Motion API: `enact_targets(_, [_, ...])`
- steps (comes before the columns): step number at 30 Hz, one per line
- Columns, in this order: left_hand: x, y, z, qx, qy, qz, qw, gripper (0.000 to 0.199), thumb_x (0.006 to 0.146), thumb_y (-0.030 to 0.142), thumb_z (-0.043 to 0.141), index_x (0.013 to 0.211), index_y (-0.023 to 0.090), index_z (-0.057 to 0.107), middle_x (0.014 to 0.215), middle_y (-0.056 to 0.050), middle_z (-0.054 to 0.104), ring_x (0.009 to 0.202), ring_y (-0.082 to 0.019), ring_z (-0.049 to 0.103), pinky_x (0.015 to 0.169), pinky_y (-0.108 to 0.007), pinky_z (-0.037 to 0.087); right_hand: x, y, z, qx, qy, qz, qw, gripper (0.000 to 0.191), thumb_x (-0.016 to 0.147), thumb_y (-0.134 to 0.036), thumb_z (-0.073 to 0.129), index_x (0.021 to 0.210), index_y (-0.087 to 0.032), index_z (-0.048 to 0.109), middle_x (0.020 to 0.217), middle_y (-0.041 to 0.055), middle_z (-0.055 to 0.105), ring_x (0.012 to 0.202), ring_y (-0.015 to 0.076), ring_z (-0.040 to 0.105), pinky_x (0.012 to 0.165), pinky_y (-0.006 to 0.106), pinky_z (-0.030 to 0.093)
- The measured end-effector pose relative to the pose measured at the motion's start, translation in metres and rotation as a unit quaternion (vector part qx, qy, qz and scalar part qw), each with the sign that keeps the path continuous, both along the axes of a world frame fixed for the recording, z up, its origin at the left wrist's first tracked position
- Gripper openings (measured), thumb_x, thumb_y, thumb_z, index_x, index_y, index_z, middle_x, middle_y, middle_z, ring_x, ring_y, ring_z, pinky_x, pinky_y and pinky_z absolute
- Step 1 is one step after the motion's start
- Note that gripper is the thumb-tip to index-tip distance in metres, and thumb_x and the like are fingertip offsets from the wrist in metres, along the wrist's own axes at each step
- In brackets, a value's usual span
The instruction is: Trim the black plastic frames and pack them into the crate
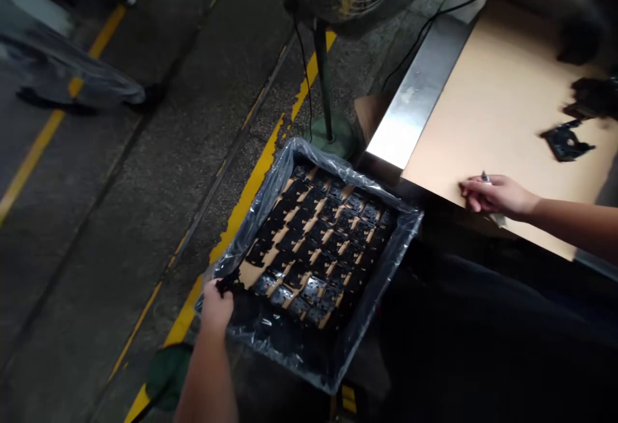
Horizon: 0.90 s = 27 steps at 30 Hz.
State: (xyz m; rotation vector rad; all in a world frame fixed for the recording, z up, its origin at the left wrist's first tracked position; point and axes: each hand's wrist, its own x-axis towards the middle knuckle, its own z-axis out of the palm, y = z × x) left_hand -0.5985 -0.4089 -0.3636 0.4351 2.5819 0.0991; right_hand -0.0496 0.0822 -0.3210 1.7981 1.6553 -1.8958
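While a bin (371, 306) holds black parts (313, 288), left hand (217, 305) pinches 1, right (499, 196) a pen (485, 178).

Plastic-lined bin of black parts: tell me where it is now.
In the head view, the plastic-lined bin sits low centre, between the yellow floor line on its left and the tan tabletop at upper right, just below the fan's green base.

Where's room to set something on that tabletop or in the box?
The tan tabletop looks bare between the metal strip, right hand and loose black parts. The lined box is mostly crowded, with a small bare patch by the left hand.
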Motion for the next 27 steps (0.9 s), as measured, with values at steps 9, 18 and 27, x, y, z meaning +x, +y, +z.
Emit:
enact_targets(9, [-0.023,-0.027,-0.078,-0.032,-0.053,-0.057,0.996,0.036,0.087,0.015,0.053,0.121,0.019,0.066,0.119,-0.014,0.073,0.118,-0.032,0.068,0.104,-0.042,0.051,0.008,0.008,0.001,-0.014,-0.048,-0.004,0.999,0.039,0.083,-0.061,0.071,0.07,-0.024,0.07,0.051,0.0148,0.06,0.033,0.0018,0.039,0.037,0.028,0.018])
enact_targets(18, [0.001,-0.036,-0.115,0.019,0.045,-0.034,0.998,0.05,0.096,0.026,0.049,0.142,0.009,0.059,0.142,-0.02,0.063,0.14,-0.034,0.054,0.122,-0.047,0.04,0.016,0.01,-0.006,0.015,-0.065,0.02,0.998,0.04,0.095,-0.059,0.057,0.074,-0.026,0.064,0.049,0.0049,0.061,0.031,0.0103,0.032,0.036,0.028,0.016])
enact_targets(27, [0.021,-0.025,-0.122,0.061,0.058,0.002,0.996,0.051,0.086,0.021,0.06,0.134,0.005,0.062,0.156,-0.026,0.053,0.153,-0.04,0.041,0.129,-0.058,0.028,0.002,-0.003,-0.001,0.08,-0.039,0.068,0.994,0.041,0.101,-0.055,0.05,0.08,-0.021,0.061,0.052,0.0053,0.062,0.035,0.0088,0.037,0.038,0.026,0.023])
